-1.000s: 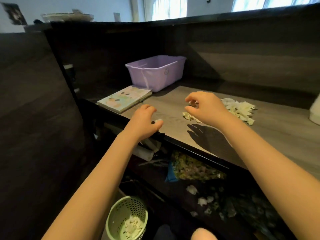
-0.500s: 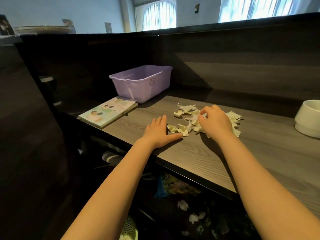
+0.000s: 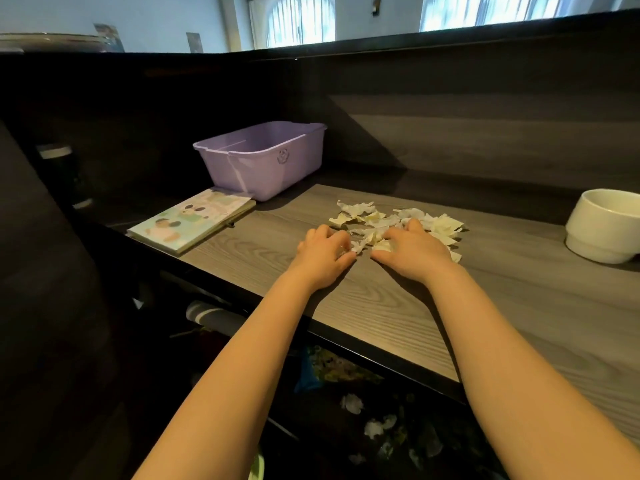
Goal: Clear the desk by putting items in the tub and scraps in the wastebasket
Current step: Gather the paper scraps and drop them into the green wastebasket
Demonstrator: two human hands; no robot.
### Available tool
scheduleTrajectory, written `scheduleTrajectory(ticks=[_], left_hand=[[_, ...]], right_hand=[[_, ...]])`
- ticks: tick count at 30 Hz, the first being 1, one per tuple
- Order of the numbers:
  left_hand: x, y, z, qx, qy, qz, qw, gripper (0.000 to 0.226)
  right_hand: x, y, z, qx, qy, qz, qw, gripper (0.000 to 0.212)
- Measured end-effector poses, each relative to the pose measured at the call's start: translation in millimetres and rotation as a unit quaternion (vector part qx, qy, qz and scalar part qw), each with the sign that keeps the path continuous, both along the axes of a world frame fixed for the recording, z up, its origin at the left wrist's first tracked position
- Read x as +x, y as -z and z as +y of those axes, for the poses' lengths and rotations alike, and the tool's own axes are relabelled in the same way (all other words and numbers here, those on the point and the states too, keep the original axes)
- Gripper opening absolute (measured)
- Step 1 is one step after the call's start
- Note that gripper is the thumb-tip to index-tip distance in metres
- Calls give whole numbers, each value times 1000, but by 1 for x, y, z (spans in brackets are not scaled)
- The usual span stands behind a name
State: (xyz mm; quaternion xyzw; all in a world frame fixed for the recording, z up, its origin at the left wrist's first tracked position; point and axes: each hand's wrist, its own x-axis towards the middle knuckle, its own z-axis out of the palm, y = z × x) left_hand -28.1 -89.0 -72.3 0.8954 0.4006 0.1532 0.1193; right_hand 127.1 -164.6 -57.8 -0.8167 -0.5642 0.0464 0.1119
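Head view: your left hand (image 3: 323, 258) and right hand (image 3: 414, 254) curl their fingers over the scraps (image 3: 440, 228), right of the tub (image 3: 263, 161). You're gathering; next, I judge, pinch a bunch firmly and carry it to the wastebasket.

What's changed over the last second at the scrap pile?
The left hand moved from the front edge of the grey wood-grain desk forward to the torn pale paper scraps; its fingers, flat half a second ago, now curl into the pile's near side. The right hand settled onto the pile, fingers curled too. The lilac plastic tub, illustrated book and white bowl stayed put.
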Motion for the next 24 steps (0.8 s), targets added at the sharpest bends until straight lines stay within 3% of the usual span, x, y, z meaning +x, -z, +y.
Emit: scheduleTrajectory(ticks=[6,9,14,18,24], left_hand=[[2,1,-1,24,-18,-45,999,21],[1,1,-3,51,-27,-58,997,20],[-3,-1,-6,50,-39,-94,994,21],[-6,-3,-8,20,-57,-146,987,20],[-12,-4,-3,-17,-108,-271,956,16]], right_hand=[[-4,6,4,80,-14,-18,997,30],[-4,5,4,116,-13,-60,991,23],[-3,0,3,221,-11,-28,975,19],[-10,-8,5,279,-16,89,956,20],[-18,-11,4,279,-40,245,928,11]])
